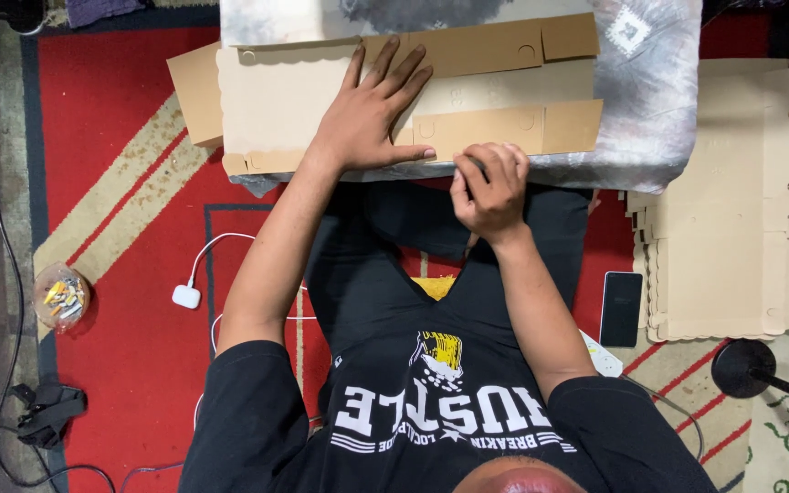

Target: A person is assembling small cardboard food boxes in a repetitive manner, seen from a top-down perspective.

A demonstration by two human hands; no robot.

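While the flat sheet is held down near the top centre of the frame, these are the weak spots:

Left hand [372,114]: lies flat, fingers spread wide, palm pressing the cardboard box blank [321,100]; if that pressure eases, the blank may skid across the cloth.

Right hand [490,187]: fingers curled together, pinching the lower flap [504,128] at its near edge; a hard tug could tear the fold or crease it off the score line.

Support: the grey patterned cushion [650,100] under the blank looks soft, so a fold pressed there may come out crooked.

Overhang: the blank's left end juts past the cushion at upper left and could droop or bend.

Nearby: the stack of cardboard blanks [732,219] at the right edge and the dark phone [620,309] beside it sit close to the right elbow; a wide swing could knock them.
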